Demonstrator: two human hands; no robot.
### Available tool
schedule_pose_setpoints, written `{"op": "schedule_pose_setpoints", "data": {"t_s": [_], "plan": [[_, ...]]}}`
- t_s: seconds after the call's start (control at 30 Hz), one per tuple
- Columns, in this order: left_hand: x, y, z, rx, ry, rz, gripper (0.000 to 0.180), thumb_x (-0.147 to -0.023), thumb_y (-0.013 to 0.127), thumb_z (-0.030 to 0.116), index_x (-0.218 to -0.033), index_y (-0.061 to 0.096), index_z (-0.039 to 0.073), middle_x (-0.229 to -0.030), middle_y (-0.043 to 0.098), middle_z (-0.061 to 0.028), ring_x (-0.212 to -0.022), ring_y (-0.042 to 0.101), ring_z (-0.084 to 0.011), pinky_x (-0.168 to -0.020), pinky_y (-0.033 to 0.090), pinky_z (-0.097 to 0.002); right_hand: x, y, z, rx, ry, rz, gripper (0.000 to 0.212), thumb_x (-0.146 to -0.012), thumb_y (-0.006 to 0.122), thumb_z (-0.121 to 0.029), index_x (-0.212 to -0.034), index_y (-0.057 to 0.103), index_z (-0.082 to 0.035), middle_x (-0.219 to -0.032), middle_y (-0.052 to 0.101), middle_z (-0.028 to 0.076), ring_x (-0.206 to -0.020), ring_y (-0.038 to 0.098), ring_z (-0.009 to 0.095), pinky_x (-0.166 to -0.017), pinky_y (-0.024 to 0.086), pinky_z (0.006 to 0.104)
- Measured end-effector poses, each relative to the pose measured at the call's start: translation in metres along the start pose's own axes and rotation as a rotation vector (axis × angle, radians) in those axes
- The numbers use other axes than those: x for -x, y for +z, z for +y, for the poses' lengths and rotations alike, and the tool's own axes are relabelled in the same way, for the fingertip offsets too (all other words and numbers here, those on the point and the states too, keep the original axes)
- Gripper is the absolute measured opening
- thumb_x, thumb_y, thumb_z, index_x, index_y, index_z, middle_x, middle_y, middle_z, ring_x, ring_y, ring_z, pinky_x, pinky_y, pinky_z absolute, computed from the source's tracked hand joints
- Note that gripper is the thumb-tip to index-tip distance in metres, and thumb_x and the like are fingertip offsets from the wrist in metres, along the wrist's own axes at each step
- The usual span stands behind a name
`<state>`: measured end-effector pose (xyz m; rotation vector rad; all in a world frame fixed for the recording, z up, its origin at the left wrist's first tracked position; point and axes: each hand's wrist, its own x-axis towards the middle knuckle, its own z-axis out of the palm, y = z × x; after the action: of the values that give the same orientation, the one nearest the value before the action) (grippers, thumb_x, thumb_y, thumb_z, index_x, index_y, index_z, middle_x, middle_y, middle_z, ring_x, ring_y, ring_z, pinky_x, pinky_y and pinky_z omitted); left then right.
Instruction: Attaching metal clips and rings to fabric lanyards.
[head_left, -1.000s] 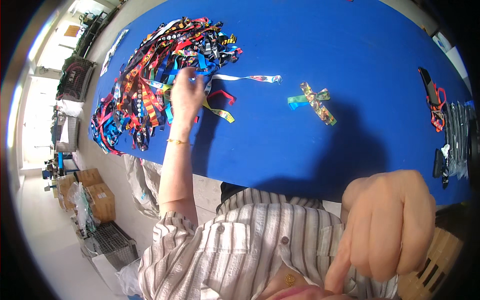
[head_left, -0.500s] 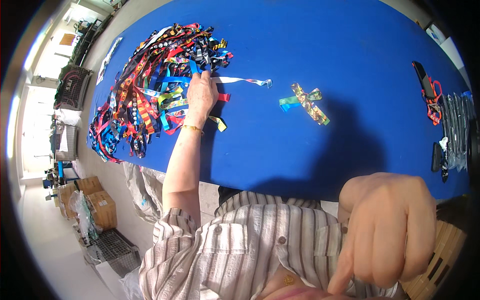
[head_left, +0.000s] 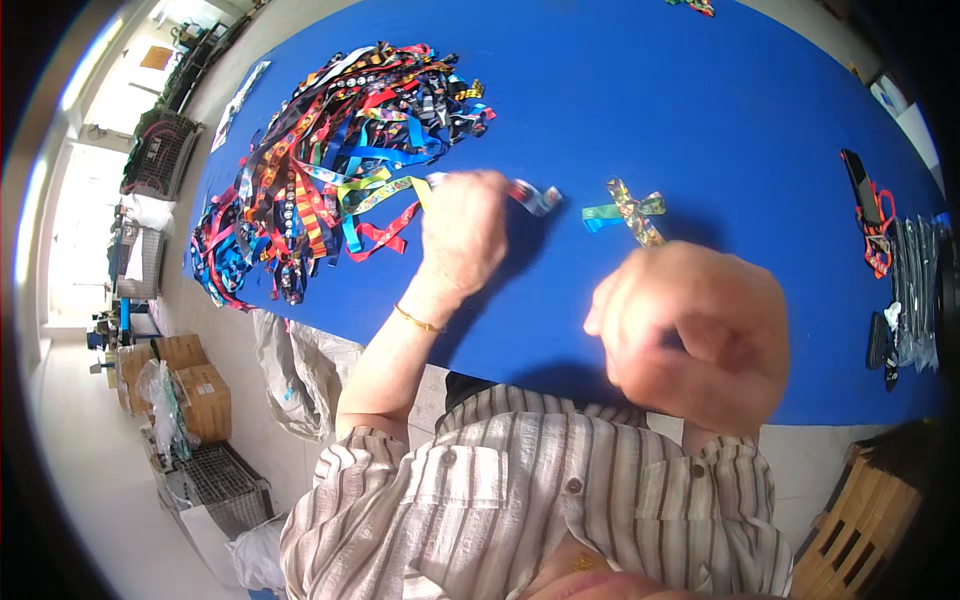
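Head view, left fingers (head_left: 484, 190) closed on white ribbon (head_left: 541, 199), right fingers (head_left: 622, 305) blurred, grip unclear

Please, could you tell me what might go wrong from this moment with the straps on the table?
The left hand seems to grip a white patterned fabric strap. A yellow-green patterned fabric strap from the tangled multicoloured strap heap reaches this hand, so it might get dragged along. The blurred right hand appears near the small cross of colourful patterned straps and could disturb it.
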<state>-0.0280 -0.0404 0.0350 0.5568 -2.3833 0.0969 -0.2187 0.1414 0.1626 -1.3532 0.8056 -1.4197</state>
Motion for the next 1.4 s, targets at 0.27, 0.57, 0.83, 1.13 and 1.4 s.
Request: {"op": "schedule_pose_setpoints", "data": {"t_s": [0.27, 0.57, 0.83, 1.13, 1.4], "plan": [[0.017, -0.014, -0.069, -0.288, -0.282, -0.136, 0.029, -0.077, 0.061, 0.001, -0.106, 0.058, 0.004, -0.088, 0.059, -0.0144, -0.079, 0.061, -0.0341, -0.066, 0.051, -0.0428, -0.006, -0.004, 0.004, -0.025, -0.010, -0.308, 0.009, -0.080, 0.070, 0.008, -0.084, 0.064, 0.002, -0.079, 0.067, 0.012, -0.070, 0.066, 0.023, -0.062, 0.051, 0.0319], [-0.044, 0.013, -0.149, -0.215, -0.538, -0.084, 0.027, -0.090, 0.058, 0.024, -0.088, 0.069, -0.001, -0.090, 0.066, -0.0214, -0.090, 0.064, -0.0386, -0.084, 0.049, -0.0480, -0.008, 0.001, 0.005, -0.048, 0.051, -0.422, 0.012, -0.082, 0.074, 0.007, -0.089, 0.066, 0.002, -0.080, 0.068, 0.011, -0.068, 0.066, 0.023, -0.059, 0.050, 0.0315], [-0.061, 0.062, -0.189, -0.231, -0.946, -0.226, 0.040, -0.087, 0.063, 0.042, -0.096, 0.075, 0.005, -0.101, 0.071, -0.0204, -0.096, 0.069, -0.0379, -0.087, 0.053, -0.0451, -0.009, -0.001, 0.001, -0.068, 0.057, -0.471, 0.012, -0.083, 0.074, 0.004, -0.090, 0.066, 0.001, -0.079, 0.067, 0.010, -0.068, 0.065, 0.023, -0.059, 0.050, 0.0320], [-0.038, 0.015, -0.120, -0.254, -0.467, 0.135, 0.024, -0.089, 0.063, 0.026, -0.084, 0.072, 0.004, -0.090, 0.068, -0.0157, -0.081, 0.066, -0.0359, -0.077, 0.051, -0.0460, -0.010, 0.000, -0.002, -0.024, 0.069, -0.370, 0.010, -0.082, 0.074, 0.003, -0.087, 0.065, 0.001, -0.078, 0.068, 0.011, -0.069, 0.067, 0.022, -0.060, 0.050, 0.0309], [0.035, -0.033, 0.012, 0.370, -0.559, 0.060, 0.014, -0.094, 0.065, 0.013, -0.091, 0.066, -0.001, -0.071, 0.065, -0.0092, -0.063, 0.062, -0.0136, -0.059, 0.050, -0.0276, -0.035, 0.002, 0.053, 0.347, 0.308, 0.001, 0.022, -0.100, 0.056, -0.017, -0.093, 0.064, 0.002, -0.081, 0.067, 0.007, -0.069, 0.062, 0.013, -0.066, 0.050, 0.0268]]}}
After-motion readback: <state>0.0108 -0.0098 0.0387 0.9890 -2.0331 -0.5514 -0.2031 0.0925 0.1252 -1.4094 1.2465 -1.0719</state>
